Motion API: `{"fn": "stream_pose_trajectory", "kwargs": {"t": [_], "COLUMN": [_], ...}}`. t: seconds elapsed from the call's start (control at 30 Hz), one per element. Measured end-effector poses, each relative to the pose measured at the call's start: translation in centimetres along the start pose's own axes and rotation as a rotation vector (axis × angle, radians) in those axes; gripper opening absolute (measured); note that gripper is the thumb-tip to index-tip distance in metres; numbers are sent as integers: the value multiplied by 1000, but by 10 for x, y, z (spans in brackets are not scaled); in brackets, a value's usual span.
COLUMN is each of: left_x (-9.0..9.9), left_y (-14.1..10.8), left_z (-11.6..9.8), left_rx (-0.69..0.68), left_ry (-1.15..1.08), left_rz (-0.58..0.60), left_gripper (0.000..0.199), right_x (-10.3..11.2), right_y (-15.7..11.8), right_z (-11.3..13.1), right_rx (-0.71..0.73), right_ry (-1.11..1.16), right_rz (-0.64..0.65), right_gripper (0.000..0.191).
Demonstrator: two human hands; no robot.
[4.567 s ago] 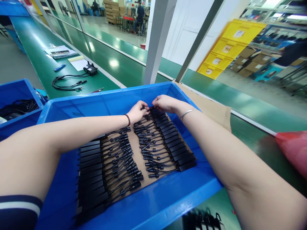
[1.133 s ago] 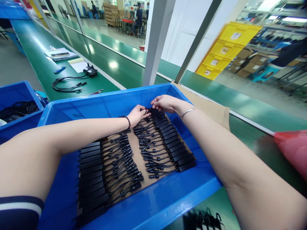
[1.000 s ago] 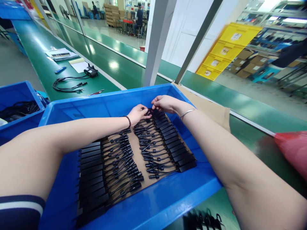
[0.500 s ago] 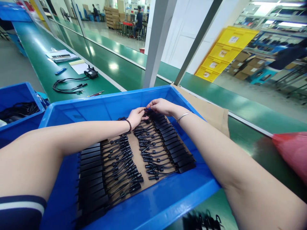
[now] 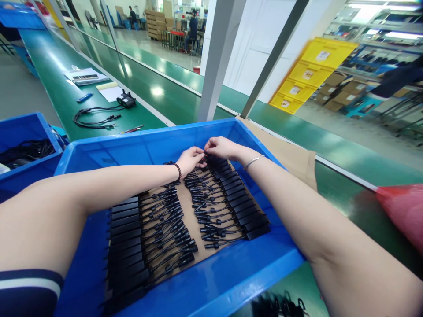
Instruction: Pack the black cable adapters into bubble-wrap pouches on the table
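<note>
A large blue bin (image 5: 211, 288) holds two rows of flat black units, a left row (image 5: 127, 246) and a right row (image 5: 241, 198), their short cables pointing inward over brown cardboard (image 5: 188, 204). At the far end of the right row, my left hand (image 5: 191, 161) has its fingers pinched on a small dark piece, perhaps a cable end. My right hand (image 5: 218, 147) is beside it, thumb and fingertips pressed together at the same spot. What lies between the fingertips is too small to name.
Left is a smaller blue bin (image 5: 29, 165) of black cables. On the green bench (image 5: 49, 88) lie a cabled black device (image 5: 126, 100), papers (image 5: 110, 91) and a blue marker (image 5: 84, 97). A grey post (image 5: 220, 61) rises behind the bin; a red bag (image 5: 403, 211) sits right.
Both hands have shifted very slightly, the fingertips of my left hand moving a little right and closer to my right hand. The rows of black units look the same.
</note>
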State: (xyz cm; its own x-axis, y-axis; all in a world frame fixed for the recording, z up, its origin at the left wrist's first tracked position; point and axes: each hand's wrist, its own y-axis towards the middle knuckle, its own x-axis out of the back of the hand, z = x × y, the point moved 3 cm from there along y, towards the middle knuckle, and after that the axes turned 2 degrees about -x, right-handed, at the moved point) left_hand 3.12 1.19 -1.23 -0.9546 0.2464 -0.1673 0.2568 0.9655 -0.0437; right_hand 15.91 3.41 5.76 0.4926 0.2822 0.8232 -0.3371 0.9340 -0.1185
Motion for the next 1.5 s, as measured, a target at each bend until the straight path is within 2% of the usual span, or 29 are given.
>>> {"fn": "stream_pose_trajectory", "kwargs": {"t": [0.13,0.4,0.73,1.0,1.17,1.4,1.5], "left_x": [1,1,2,-2,-2,0,1], "left_y": [2,2,1,0,-1,1,3], "left_z": [0,0,-1,-4,-6,-3,-2], "left_rx": [6,16,40,68,41,-15,-19], "left_ry": [3,-18,-3,-24,-62,-110,-126], "left_rz": [-7,-20,6,103,112,58,32], "left_gripper": [5,4,8,5,3,14,10], "right_x": [-2,2,3,-2,-4,-8,-5], "right_y": [-2,1,-6,-5,-4,2,2], "right_z": [3,4,10,0,-9,-15,-16], "right_rx": [22,9,-85,-181,-222,-282,-310], "right_ry": [62,-88,-131,-58,33,118,126], "right_rz": [41,13,107,197,235,123,61], "right_gripper": [12,13,13,5,3,6,5]}}
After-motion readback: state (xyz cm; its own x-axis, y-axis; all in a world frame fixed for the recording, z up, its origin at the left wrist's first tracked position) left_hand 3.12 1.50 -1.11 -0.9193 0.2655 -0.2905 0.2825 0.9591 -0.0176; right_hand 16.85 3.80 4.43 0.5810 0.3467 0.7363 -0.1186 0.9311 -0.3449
